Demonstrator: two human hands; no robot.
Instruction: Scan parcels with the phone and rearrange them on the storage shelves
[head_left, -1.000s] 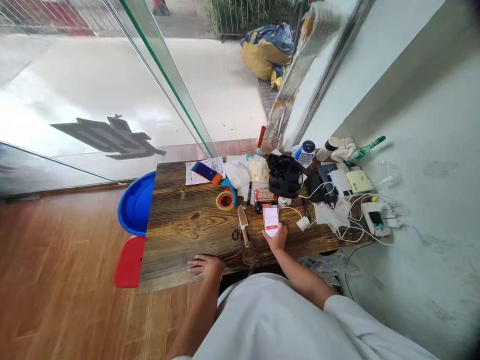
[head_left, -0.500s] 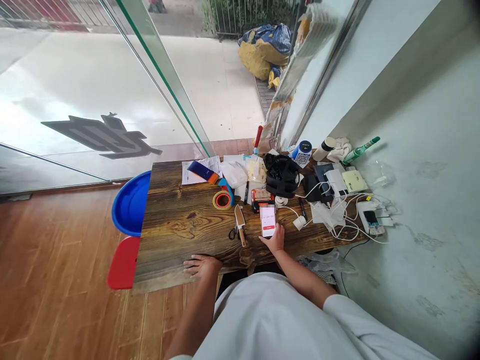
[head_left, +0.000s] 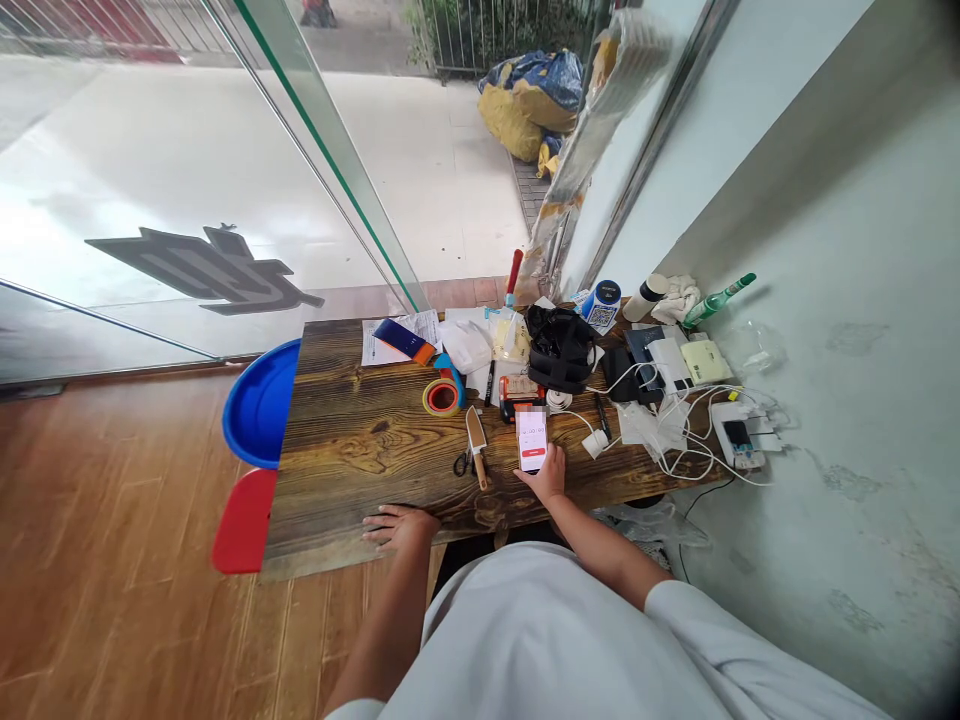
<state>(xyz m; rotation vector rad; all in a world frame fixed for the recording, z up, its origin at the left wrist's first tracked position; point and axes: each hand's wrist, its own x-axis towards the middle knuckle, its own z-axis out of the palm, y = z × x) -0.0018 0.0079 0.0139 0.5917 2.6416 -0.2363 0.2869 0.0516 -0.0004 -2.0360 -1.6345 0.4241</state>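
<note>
My right hand (head_left: 547,474) grips the lower end of a smartphone (head_left: 532,440), thumb on one side and fingers on the other. The phone's lit screen faces up and shows a row of digits and a red button. My left hand (head_left: 401,525) rests flat on the front edge of the wooden table (head_left: 352,440), fingers spread and holding nothing. Between the hands lie a knife (head_left: 476,440) with a wooden handle and black-handled scissors (head_left: 463,463), partly under the knife. Just beyond the phone sits an orange and black battery-like block (head_left: 517,395).
Tape rolls (head_left: 442,397), papers (head_left: 375,345) and a black headset-like item (head_left: 559,350) lie toward the back. White cables (head_left: 697,455), a charger plug (head_left: 596,442) and a green bottle (head_left: 720,300) crowd the right, by the wall. Blue (head_left: 255,400) and red stools (head_left: 244,525) stand left.
The view has shifted very slightly. Both hands and the phone keep their places on the table, and nothing has been picked up or let go.
</note>
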